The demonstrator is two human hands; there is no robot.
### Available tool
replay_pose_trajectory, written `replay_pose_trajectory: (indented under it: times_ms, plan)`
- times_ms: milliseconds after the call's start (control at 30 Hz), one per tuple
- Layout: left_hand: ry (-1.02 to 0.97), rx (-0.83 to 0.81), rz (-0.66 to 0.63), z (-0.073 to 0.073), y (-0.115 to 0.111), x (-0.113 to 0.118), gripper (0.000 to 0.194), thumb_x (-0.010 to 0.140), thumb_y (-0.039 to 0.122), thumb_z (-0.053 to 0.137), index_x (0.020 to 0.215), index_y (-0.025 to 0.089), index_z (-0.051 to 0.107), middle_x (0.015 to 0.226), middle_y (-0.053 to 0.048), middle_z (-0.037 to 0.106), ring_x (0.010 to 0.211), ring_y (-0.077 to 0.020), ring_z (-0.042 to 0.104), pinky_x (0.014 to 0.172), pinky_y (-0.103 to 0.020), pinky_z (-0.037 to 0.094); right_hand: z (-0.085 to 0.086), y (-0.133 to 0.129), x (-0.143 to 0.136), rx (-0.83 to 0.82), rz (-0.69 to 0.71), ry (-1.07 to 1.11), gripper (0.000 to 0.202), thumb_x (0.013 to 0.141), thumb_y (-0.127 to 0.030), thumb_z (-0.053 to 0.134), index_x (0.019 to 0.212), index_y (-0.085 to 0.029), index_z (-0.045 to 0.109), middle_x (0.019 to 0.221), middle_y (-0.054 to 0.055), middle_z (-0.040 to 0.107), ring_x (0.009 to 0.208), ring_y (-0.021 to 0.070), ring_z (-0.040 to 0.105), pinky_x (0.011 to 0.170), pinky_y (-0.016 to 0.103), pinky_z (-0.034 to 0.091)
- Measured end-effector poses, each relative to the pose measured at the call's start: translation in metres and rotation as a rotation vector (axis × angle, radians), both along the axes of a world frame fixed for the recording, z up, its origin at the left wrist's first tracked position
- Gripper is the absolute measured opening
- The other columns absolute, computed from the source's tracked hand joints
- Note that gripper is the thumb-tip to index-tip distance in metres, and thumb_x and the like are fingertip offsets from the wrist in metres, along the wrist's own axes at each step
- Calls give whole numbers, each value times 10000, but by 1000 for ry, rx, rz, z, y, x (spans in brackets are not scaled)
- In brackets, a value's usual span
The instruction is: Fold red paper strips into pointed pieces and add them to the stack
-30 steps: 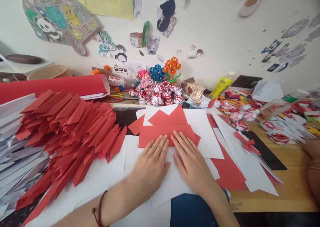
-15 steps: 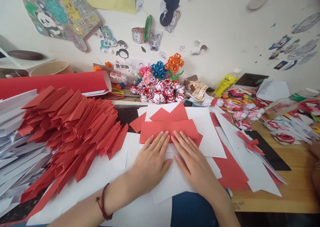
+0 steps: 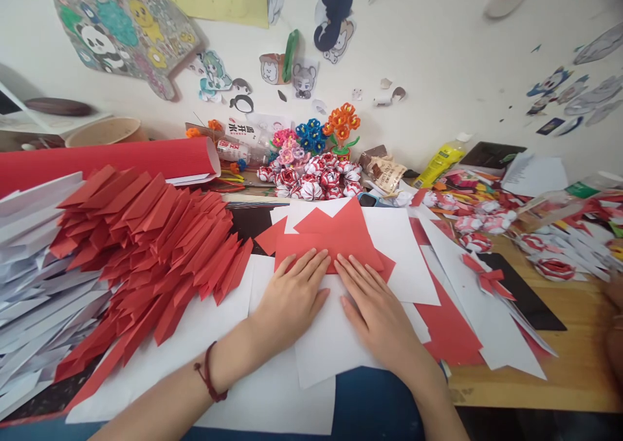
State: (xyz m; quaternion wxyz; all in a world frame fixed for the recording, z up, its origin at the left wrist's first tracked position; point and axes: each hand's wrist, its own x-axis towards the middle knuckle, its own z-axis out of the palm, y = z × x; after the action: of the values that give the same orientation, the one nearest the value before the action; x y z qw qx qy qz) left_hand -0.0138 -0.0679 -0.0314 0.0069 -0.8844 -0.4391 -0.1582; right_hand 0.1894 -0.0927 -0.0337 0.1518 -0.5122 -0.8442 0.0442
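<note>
A folded sheet of red paper (image 3: 335, 250) lies across white sheets in the middle of the desk, its near edge under my fingertips. My left hand (image 3: 292, 298), with a dark red cord bracelet (image 3: 208, 373) on the wrist, rests flat on the left half of that edge. On the right half lies my right hand (image 3: 374, 305), fingers stretched and slightly spread. Neither hand grips anything. More red paper pieces (image 3: 314, 220) stick out behind the folded sheet. A white sheet (image 3: 335, 344) lies beneath and between my hands.
To the left are heaps of folded red strips (image 3: 146, 233) and folded white strips (image 3: 43, 298). A red corrugated roll (image 3: 107, 162) lies behind them. Paper flower balls (image 3: 316, 178), a yellow bottle (image 3: 442, 159) and beaded flowers (image 3: 341, 126) line the wall. A person's blurred hand shows at the right edge.
The upper part of the red sheet, raised a little before, now lies flatter. Both hands stay on its near edge, shifted slightly upward. The whole view has moved a little.
</note>
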Motion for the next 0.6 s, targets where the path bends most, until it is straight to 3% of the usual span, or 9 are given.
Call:
replay_pose_trajectory:
  times_ms: [233, 600]
  plan:
    - [40, 38, -13, 0, -1, 0, 508, 1014, 349, 301, 1493, 184, 345, 1553, -65, 367, 1433, -227, 349, 1143, -438, 323, 0, 0, 0, -5, 2, -27, 582, 1001, -336, 347, 1557, -262, 190, 1590, 1, 262, 1476, 218, 244, 1194, 474, 307]
    - [65, 144, -9, -1, -9, 0, 443, 1013, 248, 310, 1413, 169, 482, 1439, -64, 526, 1357, -243, 461, 1103, -448, 371, 2, 1, 0, -19, -3, -4, 571, 1003, -338, 344, 1553, -289, 195, 1585, -7, 278, 1471, 214, 257, 1193, 478, 305]
